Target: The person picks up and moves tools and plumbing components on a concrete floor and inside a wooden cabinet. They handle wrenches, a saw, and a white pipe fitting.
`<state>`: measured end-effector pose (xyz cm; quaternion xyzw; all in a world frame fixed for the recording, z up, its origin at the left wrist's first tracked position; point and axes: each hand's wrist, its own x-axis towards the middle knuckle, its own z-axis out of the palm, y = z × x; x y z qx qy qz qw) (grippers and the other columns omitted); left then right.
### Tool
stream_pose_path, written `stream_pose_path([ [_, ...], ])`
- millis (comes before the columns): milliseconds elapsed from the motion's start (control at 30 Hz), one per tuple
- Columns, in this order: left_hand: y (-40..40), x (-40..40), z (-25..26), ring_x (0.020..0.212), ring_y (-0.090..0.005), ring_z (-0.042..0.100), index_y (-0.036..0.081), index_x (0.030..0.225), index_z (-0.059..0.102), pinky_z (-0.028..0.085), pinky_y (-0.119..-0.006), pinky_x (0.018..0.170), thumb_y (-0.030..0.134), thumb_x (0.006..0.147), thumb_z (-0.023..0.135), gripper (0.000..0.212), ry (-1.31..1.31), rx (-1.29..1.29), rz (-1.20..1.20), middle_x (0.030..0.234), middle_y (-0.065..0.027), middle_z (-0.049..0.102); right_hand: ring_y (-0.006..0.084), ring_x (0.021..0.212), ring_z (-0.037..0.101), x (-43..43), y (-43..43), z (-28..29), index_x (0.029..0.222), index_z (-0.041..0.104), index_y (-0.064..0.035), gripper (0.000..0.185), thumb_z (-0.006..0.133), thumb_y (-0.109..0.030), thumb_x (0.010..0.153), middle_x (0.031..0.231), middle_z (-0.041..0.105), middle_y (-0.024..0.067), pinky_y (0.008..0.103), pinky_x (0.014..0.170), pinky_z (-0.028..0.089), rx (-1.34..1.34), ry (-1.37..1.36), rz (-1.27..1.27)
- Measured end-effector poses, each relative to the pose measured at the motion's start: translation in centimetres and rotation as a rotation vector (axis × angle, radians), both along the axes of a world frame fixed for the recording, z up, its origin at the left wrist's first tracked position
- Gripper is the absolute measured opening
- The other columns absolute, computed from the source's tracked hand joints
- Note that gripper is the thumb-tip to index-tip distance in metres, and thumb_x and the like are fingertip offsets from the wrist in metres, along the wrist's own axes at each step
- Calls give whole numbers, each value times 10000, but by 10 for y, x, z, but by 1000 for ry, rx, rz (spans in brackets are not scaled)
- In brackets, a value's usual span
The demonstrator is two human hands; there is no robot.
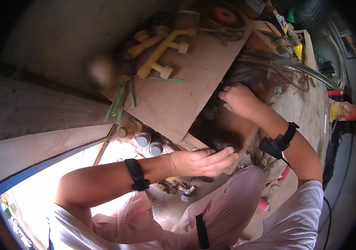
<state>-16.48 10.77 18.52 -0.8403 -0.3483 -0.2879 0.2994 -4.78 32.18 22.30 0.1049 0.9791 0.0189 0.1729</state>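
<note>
My right hand (pixel 239 99) reaches into an open wooden box (pixel 243 132), its fingers bent down among dark items. Whether it grips one of them is hidden in shadow. At the box's near edge is my left hand (pixel 207 161), its fingers stretched out loosely and nothing visible in them. A ribbed dark piece (pixel 222 145) lies inside the box just behind those fingers. A flat wooden board (pixel 178 100) covers the left part of the box. On it rests a yellow pipe manifold (pixel 162 51) with several capped outlets.
Green strips (pixel 120 99) hang off the board's left edge. Below them stand jars (pixel 143 139) with pale lids. A white pipe tee (pixel 186 193) and a pink thread spool (pixel 263 204) lie on the floor near my legs. Long metal pieces (pixel 315 75) project at the right.
</note>
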Motion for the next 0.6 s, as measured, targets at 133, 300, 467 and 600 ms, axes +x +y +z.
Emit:
stream_pose_path([
  [133,1,-2,0,1219,-148,479,101,1139,479,383,-192,687,127,874,505,267,34,31,5,1344,-15,468,269,774,635,-2,-3,-1,837,625,-64,123,595,-114,728,805,636,114,389,699,497,4,-52,53],
  [300,2,-2,1,1220,-158,479,106,1143,489,375,-190,700,146,866,493,279,57,48,1,1343,-20,469,265,849,626,7,-2,-21,862,632,-71,170,647,-166,722,842,642,109,385,748,485,95,-138,138],
  [467,2,-4,0,1217,-160,480,113,1155,488,372,-198,713,168,867,481,294,62,46,-2,1344,-23,468,251,929,593,3,-6,-12,903,649,-83,215,649,-260,781,899,634,99,381,793,451,46,-139,86],
  [600,5,-5,7,1216,-164,479,114,1155,489,375,-203,726,169,866,474,295,105,48,-12,1344,-23,465,256,893,595,5,-2,-15,926,652,-103,251,665,-298,769,896,632,93,377,767,451,66,-139,37],
])
